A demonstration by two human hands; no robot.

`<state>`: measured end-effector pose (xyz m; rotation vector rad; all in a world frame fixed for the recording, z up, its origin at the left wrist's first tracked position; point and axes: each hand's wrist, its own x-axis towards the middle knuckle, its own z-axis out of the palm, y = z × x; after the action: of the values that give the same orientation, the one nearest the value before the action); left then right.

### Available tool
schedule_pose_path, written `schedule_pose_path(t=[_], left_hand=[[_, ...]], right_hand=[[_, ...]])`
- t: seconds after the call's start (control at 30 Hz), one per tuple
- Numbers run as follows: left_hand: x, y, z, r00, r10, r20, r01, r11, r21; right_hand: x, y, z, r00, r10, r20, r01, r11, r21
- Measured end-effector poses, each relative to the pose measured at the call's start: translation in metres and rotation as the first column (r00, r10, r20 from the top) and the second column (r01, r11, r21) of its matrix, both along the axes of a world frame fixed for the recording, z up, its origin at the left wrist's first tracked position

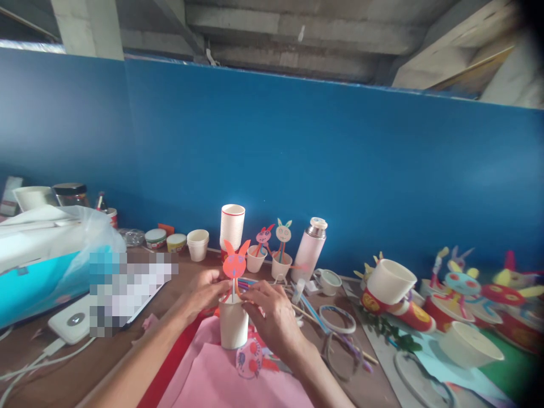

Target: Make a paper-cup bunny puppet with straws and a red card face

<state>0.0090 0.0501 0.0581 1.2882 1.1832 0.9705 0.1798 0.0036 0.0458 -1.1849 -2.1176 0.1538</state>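
Left hand and right hand are at opposite sides of a white paper cup, fingers bent close to its mouth; whether either grips anything I cannot tell, since the fingertips blur into the strips there. An orange rabbit head with a drawn face stands above that cup on thin strips, between the hands. Pink paper lies beneath the cup, with a purple-and-red drawn face just in front of it. On the worktop behind, a cup stack shows a red line under its top rim, and a pink flask leans in view beside two cups holding a pink figure and a pale figure. To the right, a red cup and a tipped red cup carry gold round emblems, their lettering too blurred to read. Over on the left, a green-banded tub and a yellow-banded tub have labels too small to make out; nearer, a white device bears a dark round mark, alongside an object partly obscured by pixelation.
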Motion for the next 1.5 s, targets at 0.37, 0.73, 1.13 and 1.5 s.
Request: schedule_pose_path(t=[0.37, 0.73, 1.13, 1.5], left_hand=[[0.010, -0.005, -0.003, 0.998, -0.020, 0.053, 0.022, 0.999, -0.035], [0.009, -0.008, 0.000, 0.995, -0.074, 0.062, 0.076, 0.997, -0.019], [-0.007, 0.004, 0.000, 0.991, 0.125, -0.041, -0.111, 0.964, 0.240], [-0.006, 0.003, 0.002, 0.996, 0.092, -0.015, -0.086, 0.969, 0.230]], right_hand=[[0.000, 0.001, -0.001, 0.999, 0.020, 0.045, -0.019, 0.999, -0.036], [0.003, 0.001, 0.003, 0.999, 0.018, 0.035, -0.017, 0.999, -0.029], [0.035, 0.008, 0.018, 0.994, -0.101, -0.039, 0.100, 0.995, -0.012], [0.055, 0.021, 0.010, 0.982, -0.191, -0.004, 0.190, 0.979, -0.070]])
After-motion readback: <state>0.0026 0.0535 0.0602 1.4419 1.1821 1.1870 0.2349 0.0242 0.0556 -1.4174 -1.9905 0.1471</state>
